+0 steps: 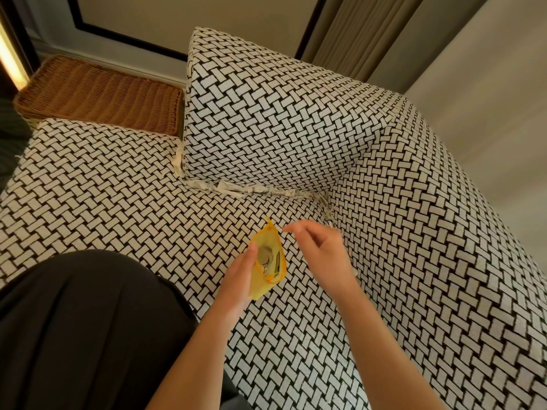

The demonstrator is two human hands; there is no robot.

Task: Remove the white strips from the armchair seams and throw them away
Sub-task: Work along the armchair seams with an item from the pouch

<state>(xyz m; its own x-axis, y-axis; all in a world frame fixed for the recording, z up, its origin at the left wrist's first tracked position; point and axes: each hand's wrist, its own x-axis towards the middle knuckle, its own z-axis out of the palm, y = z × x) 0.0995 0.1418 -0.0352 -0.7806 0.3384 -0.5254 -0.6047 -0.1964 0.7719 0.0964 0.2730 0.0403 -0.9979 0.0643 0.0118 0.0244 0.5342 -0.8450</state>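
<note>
The armchair [118, 196] is covered in a black-and-white woven pattern. White strips [245, 189] are tucked along the seam between seat and backrest, one more strip [177, 159] stands in the left seam, and others [327, 210] run down the right seam. My left hand [239, 276] holds a small open yellow pouch [268, 261] with coins inside, over the seat. My right hand [319, 250] hovers just right of the pouch, fingers loosely bent and apart, holding nothing that I can see.
A brown wicker basket [100, 96] stands behind the left armrest. The backrest [266, 113] rises ahead and the right armrest [429, 217] slopes along the right. Curtains [355, 34] hang behind. My dark clothing [83, 329] fills the lower left.
</note>
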